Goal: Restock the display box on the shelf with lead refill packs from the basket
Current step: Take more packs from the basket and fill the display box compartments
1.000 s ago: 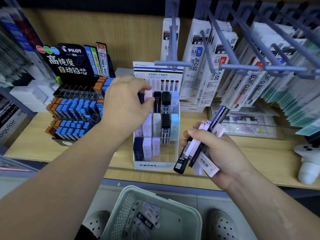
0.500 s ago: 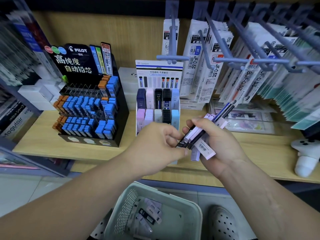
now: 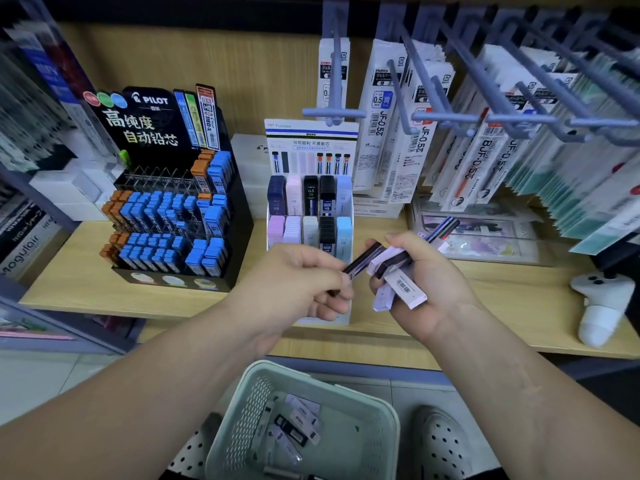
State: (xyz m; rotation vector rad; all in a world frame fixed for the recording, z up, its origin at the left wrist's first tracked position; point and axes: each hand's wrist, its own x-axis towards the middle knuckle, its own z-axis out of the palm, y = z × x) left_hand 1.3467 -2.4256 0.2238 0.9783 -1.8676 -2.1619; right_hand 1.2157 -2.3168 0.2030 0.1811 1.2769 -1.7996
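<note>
Moved, head view: left hand (image 3: 304, 292) has drawn leftward, pinching one dark lead refill pack (image 3: 362, 263) | right hand (image 3: 429, 285) grips the remaining bundle (image 3: 403, 287), in front of display box (image 3: 311, 136) on shelf (image 3: 69, 278) | more packs (image 3: 294, 424) lie in basket (image 3: 322, 383) below

We record one light wooden shelf (image 3: 502, 296). On it, at left, stands a black Pilot stand (image 3: 166, 209) of blue and orange lead cases. At centre the white display box (image 3: 311, 136) stands upright. Behind and between them are stacked white boxes (image 3: 247, 161). At right flat packets (image 3: 485, 237) lie down, and at far right is a white object (image 3: 601, 306).
</note>
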